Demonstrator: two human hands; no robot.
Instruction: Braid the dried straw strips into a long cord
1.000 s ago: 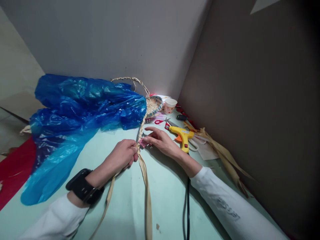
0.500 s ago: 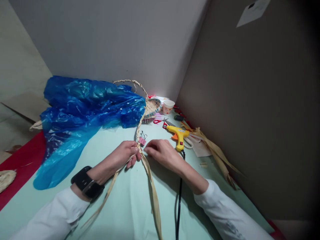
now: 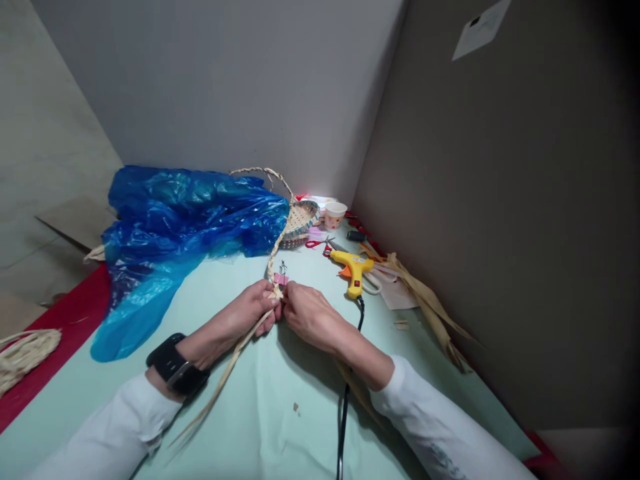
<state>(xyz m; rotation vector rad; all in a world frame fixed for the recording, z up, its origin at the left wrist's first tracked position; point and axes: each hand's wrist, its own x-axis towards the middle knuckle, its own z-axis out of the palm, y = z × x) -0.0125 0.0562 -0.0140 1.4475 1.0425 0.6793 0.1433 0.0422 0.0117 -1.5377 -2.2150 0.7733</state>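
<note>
A pale braid of dried husk strips (image 3: pixel 275 257) runs from the back of the table down to my hands. My left hand (image 3: pixel 256 308) is closed around its lower end, a loose strip (image 3: pixel 223 380) trailing from it toward the front. Close by on the right, my right hand (image 3: pixel 310 313) pinches a strip beside the braid; another strip passes under that forearm. Just beyond my fingertips lies a pink binder clip (image 3: pixel 281 279). A black watch (image 3: pixel 177 365) sits on my left wrist.
A yellow glue gun (image 3: pixel 354 270) with a black cord lies right of centre, near red scissors (image 3: pixel 320 243) and a paper cup (image 3: pixel 335 215). Blue plastic (image 3: pixel 195 213) covers the back left beside woven baskets (image 3: pixel 304 217). Dried husks (image 3: pixel 425 300) lie along the right wall.
My right hand has come in against the left and taken a strip. That strip has swung from the centre to the right, under my forearm. The view has shifted slightly.
</note>
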